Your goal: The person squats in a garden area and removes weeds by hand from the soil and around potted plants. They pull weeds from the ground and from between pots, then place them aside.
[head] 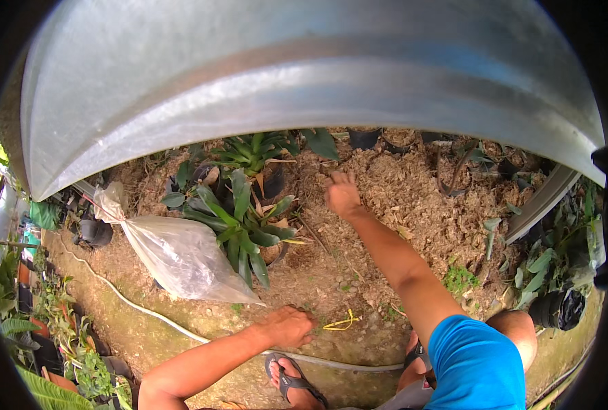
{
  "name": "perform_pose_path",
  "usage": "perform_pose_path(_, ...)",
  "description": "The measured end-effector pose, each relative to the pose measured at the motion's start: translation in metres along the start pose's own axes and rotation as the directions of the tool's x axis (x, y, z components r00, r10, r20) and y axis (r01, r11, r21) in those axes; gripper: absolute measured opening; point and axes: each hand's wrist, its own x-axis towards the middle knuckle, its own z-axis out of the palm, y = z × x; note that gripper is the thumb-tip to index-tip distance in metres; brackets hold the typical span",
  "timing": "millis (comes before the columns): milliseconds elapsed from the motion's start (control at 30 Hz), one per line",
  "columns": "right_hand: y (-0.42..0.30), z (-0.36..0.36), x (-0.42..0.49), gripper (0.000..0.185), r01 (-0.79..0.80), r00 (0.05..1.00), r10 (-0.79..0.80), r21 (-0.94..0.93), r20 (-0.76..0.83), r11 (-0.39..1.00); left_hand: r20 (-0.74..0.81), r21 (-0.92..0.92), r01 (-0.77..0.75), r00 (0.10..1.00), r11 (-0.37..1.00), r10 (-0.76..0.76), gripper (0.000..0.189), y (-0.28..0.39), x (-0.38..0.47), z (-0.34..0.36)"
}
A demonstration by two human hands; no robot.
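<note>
My right hand (pixel 343 196) reaches forward under a metal sheet, palm down on the edge of a pile of dry brown plant litter (pixel 406 195). Its fingers look slightly spread, and nothing shows in them. Closer to me, my left hand (pixel 289 325) is loosely curled above the ground; its palm is hidden. Left of my right hand stands a potted rosette plant (pixel 245 230) with long green leaves. A tied clear plastic bag (pixel 191 256) lies against that plant. A loop of yellow string (pixel 342 322) rests on the soil just right of my left hand.
A curved metal sheet (pixel 304 77) overhangs the bed, with black pots (pixel 364 138) under its edge. A pale hose (pixel 145 310) crosses the ground by my sandalled foot (pixel 293 382). Potted plants (pixel 88 353) line the left; a black pot (pixel 557 309) lies tipped at right.
</note>
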Motion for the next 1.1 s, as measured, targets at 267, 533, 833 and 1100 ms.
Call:
perform_pose_path(267,-0.065,0.009,0.015,0.041,0.369,0.917,-0.291,-0.307,0.271,0.877,0.039,0.02,-0.019,0.999,1.0,0.019,0.044,0.002,0.006,-0.001)
perform_pose_path(533,-0.024,-0.012,0.009,0.024,0.154,0.972,-0.152,-0.002,-0.182,0.988,-0.005,0.031,-0.01,1.0,0.999,0.01,0.043,0.001,-0.001,0.003)
perform_pose_path(833,0.038,-0.05,-0.01,0.022,-0.001,0.932,0.357,0.986,-0.06,0.168,-0.011,0.017,-0.04,0.999,0.999,0.04,0.038,-0.006,-0.001,0.002)
perform_pose_path(1100,0.01,-0.095,-0.057,0.013,0.234,0.879,0.318,0.904,-0.354,0.359,-0.136,0.056,-0.132,0.981,0.99,0.139,0.034,-0.012,0.02,0.008)
